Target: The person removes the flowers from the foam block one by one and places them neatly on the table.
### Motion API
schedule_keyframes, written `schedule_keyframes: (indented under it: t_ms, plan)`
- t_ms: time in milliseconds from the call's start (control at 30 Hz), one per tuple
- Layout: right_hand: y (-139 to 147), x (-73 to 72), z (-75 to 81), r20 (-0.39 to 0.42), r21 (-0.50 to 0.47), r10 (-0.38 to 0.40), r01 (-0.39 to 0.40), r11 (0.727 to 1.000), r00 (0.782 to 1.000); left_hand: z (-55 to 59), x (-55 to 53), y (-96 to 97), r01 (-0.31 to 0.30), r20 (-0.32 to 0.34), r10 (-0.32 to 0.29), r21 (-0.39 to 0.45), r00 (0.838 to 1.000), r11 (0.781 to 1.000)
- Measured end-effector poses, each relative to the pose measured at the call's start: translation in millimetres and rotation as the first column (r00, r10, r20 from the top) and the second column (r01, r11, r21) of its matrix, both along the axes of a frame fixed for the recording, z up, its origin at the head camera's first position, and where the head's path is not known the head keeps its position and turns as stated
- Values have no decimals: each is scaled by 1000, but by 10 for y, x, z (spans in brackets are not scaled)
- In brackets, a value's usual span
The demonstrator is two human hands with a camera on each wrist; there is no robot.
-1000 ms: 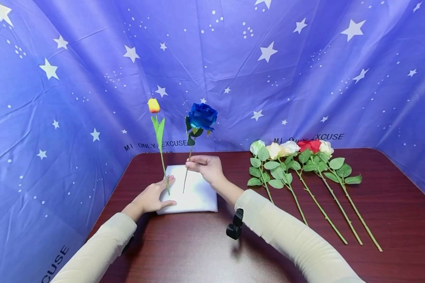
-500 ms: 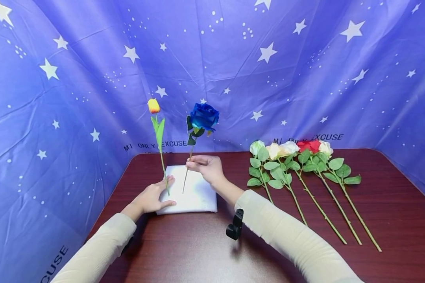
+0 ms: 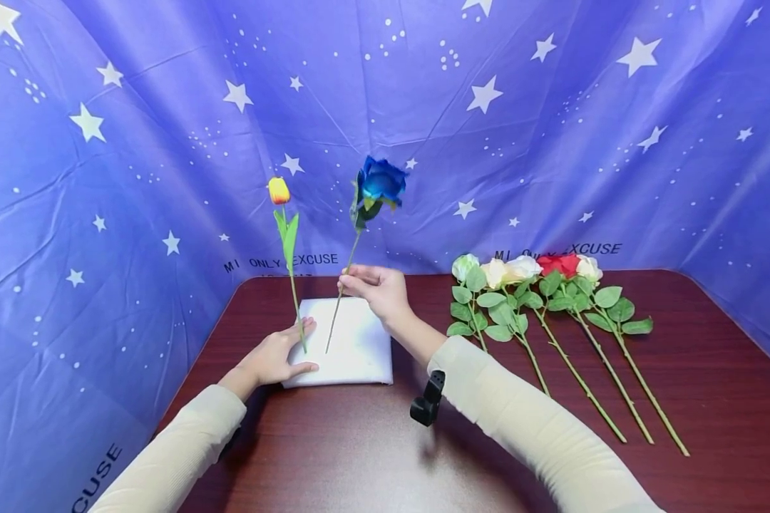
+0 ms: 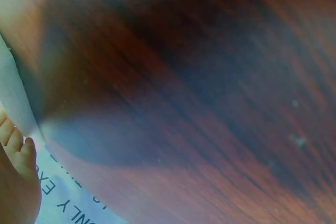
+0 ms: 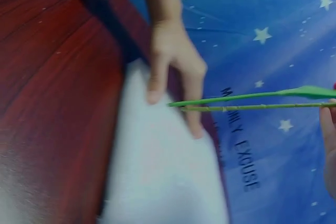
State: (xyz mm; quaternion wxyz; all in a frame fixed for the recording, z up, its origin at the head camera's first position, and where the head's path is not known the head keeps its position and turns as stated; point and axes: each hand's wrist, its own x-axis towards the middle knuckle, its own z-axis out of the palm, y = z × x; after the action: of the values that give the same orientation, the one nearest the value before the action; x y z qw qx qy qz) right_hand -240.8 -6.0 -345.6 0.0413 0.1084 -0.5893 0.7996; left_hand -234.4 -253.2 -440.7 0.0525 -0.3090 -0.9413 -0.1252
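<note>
A white foam block (image 3: 361,349) lies on the table in the head view. My left hand (image 3: 271,360) rests on its left side, thumb and fingers spread around the foot of a yellow-orange tulip (image 3: 279,191) that stands upright there. Thumb and fingertips of my right hand (image 3: 386,293) pinch the stem of a blue rose (image 3: 383,181), bloom up and leaning right. The rose's lower stem end overlaps the block, right of the tulip. In the right wrist view the rose stem (image 5: 252,107) runs beside the green tulip stem (image 5: 231,98), both reaching the block near my left hand.
To the right on the dark red wooden table (image 3: 334,456) lie several long-stemmed roses side by side, among them a red rose (image 3: 558,266) and a pale green-white rose (image 3: 465,267). A blue star-printed curtain (image 3: 385,107) hangs behind the table and at its sides.
In the last half second my right hand has risen slightly with the blue rose, whose bloom has moved up and right. The left hand, tulip and foam block have stayed in place.
</note>
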Motion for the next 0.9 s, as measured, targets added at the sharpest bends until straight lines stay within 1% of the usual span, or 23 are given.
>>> schedule_keyframes:
  t_ms: [67, 167, 300, 433, 533, 633, 800, 900]
  plan:
    - [35, -1, 94, -33, -35, 18, -19, 999, 999, 9, -1, -4, -8, 10, 8, -1, 1000, 1000]
    - [111, 24, 198, -54, -71, 50, -53, 996, 997, 9, -2, -9, -19, 19, 19, -3, 1000, 1000]
    - [246, 61, 235, -60, -96, 64, -70, 993, 996, -11, -12, -5, -12, 8, 12, -4, 1000, 1000]
    - [405, 77, 191, -58, -96, 70, -75, 992, 996, -25, -19, 6, -14, 9, 14, -9, 1000, 1000]
    - [527, 79, 139, -38, -106, 76, -80, 991, 996, -32, -13, 2, -19, 12, 19, -14, 1000, 1000]
    - [661, 70, 77, -10, -96, 78, -79, 992, 997, -27, -10, 3, -20, 20, 20, -9, 1000, 1000]
    - [881, 65, -36, 26, -44, 93, -92, 995, 995, -30, -12, 1, -19, 19, 19, -3, 1000, 1000]
    - [1003, 75, -96, 39, 4, 106, -106, 994, 994, -33, -14, -7, -19, 22, 19, 1, 1000, 1000]
